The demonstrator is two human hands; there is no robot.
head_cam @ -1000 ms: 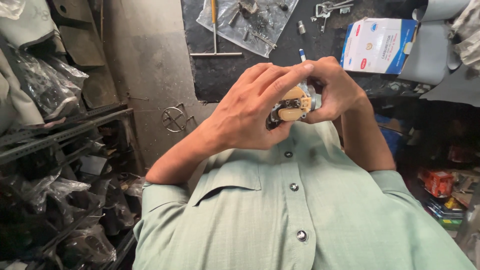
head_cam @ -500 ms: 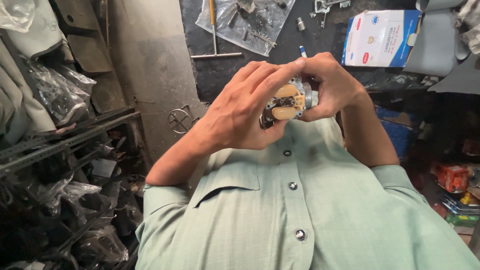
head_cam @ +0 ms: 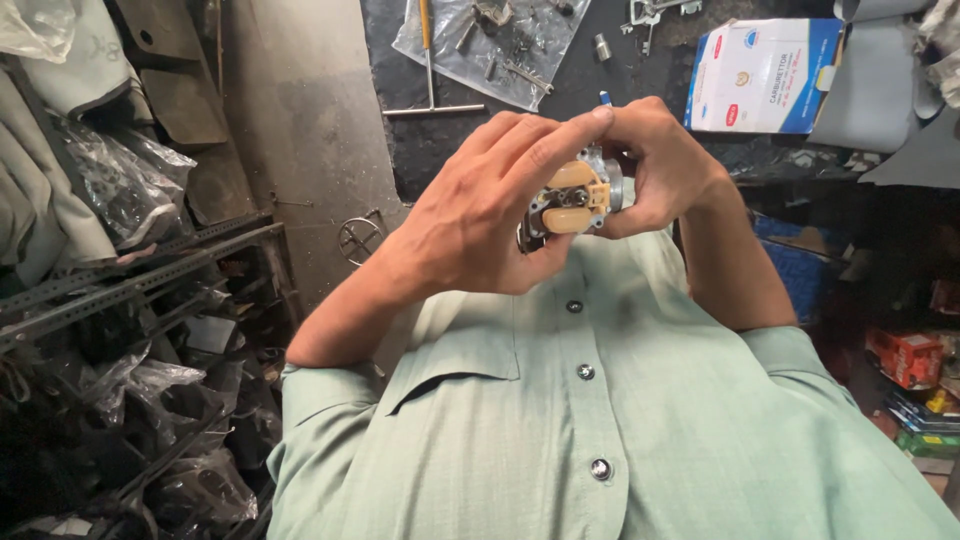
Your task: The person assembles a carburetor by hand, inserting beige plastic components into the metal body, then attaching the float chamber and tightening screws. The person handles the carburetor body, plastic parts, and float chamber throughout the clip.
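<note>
Both hands hold a small metal carburettor part with two tan floats (head_cam: 570, 196) up in front of my chest. My left hand (head_cam: 480, 215) wraps it from the left, with the index finger stretched over its top to touch the other hand. My right hand (head_cam: 665, 165) grips it from the right, thumb underneath. Most of the metal body is hidden by my fingers. My pale green buttoned shirt (head_cam: 600, 420) fills the lower half of the view.
A black work surface (head_cam: 600, 75) beyond the hands carries a clear bag of small tools (head_cam: 490, 40), a T-handle wrench (head_cam: 430, 70) and a white-and-blue carton (head_cam: 765, 75). Metal shelving with bagged parts (head_cam: 130, 300) stands left. Small boxes (head_cam: 905, 355) lie right.
Both hands keep their hold on the part and have barely moved. My left index finger now reaches further over its top. The view has shifted slightly.
</note>
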